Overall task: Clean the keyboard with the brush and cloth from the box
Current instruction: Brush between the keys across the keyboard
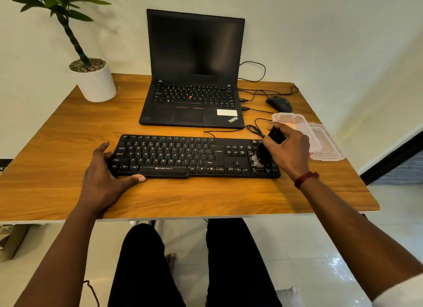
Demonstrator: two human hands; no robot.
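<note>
Your right hand (288, 146) is clenched around the black brush (271, 144), bristles down on the number pad at the right end of the keyboard (183, 156), which lies across the middle of the wooden surface (68, 128) in front of the laptop (194, 77). Your left hand (104, 176) grips nothing: it lies spread against the keyboard's left end, thumb along the front edge. Just behind your right hand sits the clear plastic box (290, 120), its lid (327, 144) beside it.
</note>
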